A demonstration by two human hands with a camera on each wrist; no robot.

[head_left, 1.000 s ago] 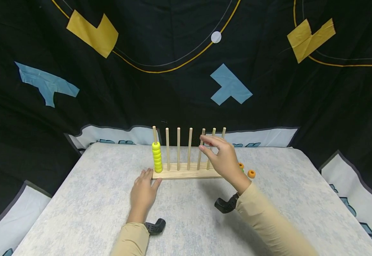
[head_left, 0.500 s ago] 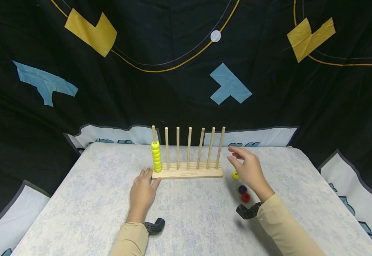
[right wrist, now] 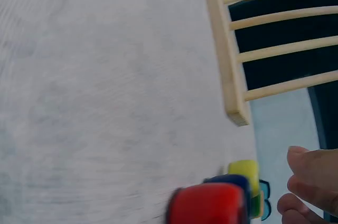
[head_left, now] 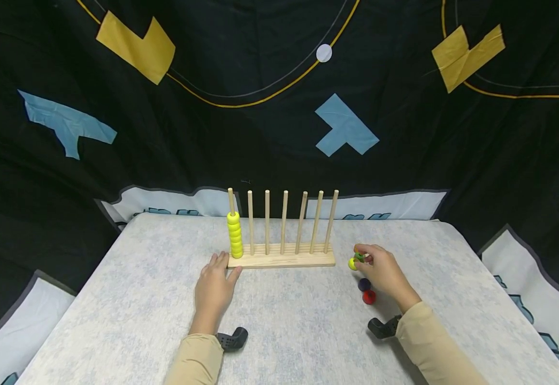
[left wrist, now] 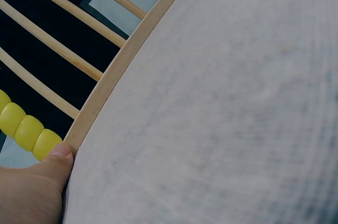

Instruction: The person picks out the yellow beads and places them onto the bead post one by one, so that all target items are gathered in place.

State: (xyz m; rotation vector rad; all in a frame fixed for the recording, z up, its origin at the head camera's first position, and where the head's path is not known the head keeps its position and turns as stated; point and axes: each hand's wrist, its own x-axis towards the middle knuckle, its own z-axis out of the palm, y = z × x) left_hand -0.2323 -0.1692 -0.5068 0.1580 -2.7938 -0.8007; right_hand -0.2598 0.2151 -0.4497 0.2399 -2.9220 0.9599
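Observation:
A wooden bead rack [head_left: 281, 261] with a row of upright pegs stands on the table. Yellow beads [head_left: 235, 235] are stacked on its leftmost peg. My left hand [head_left: 214, 289] rests at the rack's left end, its thumb [left wrist: 55, 166] touching the base's front edge. To the right of the rack, my right hand [head_left: 384, 271] reaches over loose beads with its fingers parted. A green bead [head_left: 359, 257] shows by its fingertips, beside a yellow bead [head_left: 352, 263]; an orange one is mostly covered. Whether the fingers touch any bead is hidden.
A dark blue bead [head_left: 364, 284] and a red bead [head_left: 369, 297] lie in front of the right hand, under its wrist side. Behind the pale table [head_left: 279, 331] hangs a black patterned cloth [head_left: 260, 144].
My right hand has moved from in front of the rack's right pegs out to the right, then down to the loose beads. The left hand has stayed at the rack's end.

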